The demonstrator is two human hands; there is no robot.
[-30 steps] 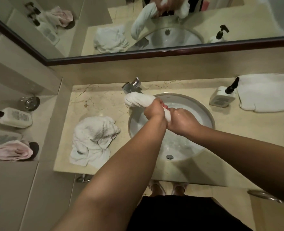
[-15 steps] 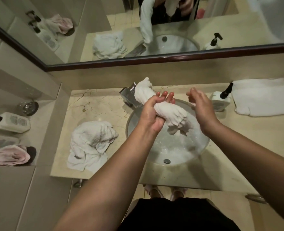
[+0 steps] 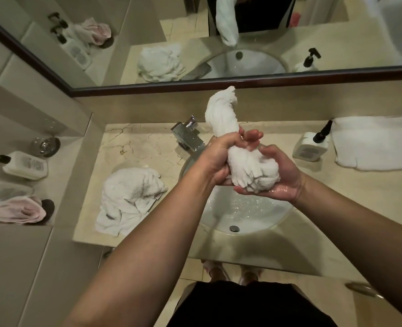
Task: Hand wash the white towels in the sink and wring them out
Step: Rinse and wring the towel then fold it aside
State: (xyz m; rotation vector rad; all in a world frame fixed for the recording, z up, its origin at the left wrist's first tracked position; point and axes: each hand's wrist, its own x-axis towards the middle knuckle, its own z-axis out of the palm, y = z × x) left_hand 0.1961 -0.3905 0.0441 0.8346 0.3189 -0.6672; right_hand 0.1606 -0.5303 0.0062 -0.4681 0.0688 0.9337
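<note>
A wet white towel, twisted into a thick roll, is held above the round white sink. My left hand grips the roll around its middle, with its upper end sticking up toward the mirror. My right hand cups the bunched lower end from below, palm up and fingers curled round it. Shallow water lies in the basin around the drain. A second crumpled white towel lies on the counter left of the sink. A folded white towel lies at the counter's right end.
A chrome tap stands behind the sink at left. A soap pump bottle sits right of the basin. On a side ledge at left are bottles, a glass and a pink cloth. A mirror spans the wall.
My right hand, off the towel half a second ago, has come back under its lower end. The towel has been lifted higher, after both hands wrung it low over the basin.
</note>
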